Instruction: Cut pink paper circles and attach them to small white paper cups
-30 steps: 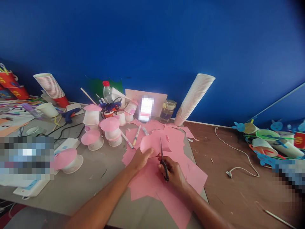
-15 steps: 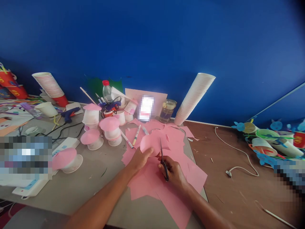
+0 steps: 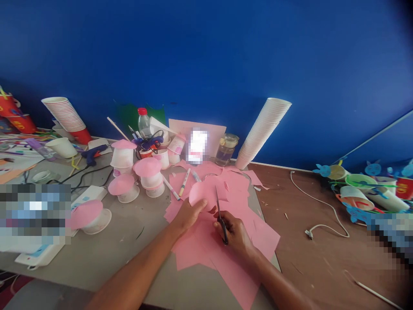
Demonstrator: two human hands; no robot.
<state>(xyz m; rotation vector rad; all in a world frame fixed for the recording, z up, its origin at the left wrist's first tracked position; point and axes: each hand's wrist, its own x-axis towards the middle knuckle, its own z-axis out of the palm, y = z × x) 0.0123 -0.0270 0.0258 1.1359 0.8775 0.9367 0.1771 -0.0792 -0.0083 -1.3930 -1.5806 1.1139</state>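
Note:
My left hand (image 3: 188,214) pinches a rounded piece of pink paper (image 3: 201,194) and holds it up over a pile of pink paper sheets (image 3: 226,254). My right hand (image 3: 236,234) grips a pair of black-handled scissors (image 3: 220,214), whose blades point up into the right edge of the pink piece. Both forearms reach in from the bottom of the view. Just left of my hands stand several white paper cups topped with pink paper caps (image 3: 147,171).
A tall leaning stack of white cups (image 3: 262,131) rests against the blue wall. A glass jar (image 3: 226,150), a water bottle (image 3: 143,123), markers (image 3: 185,181) and a blue glue gun (image 3: 93,154) lie behind. A white cable (image 3: 318,209) crosses the brown table at right.
The view has drifted slightly. My hands, the pink piece and the scissors stay almost where they were.

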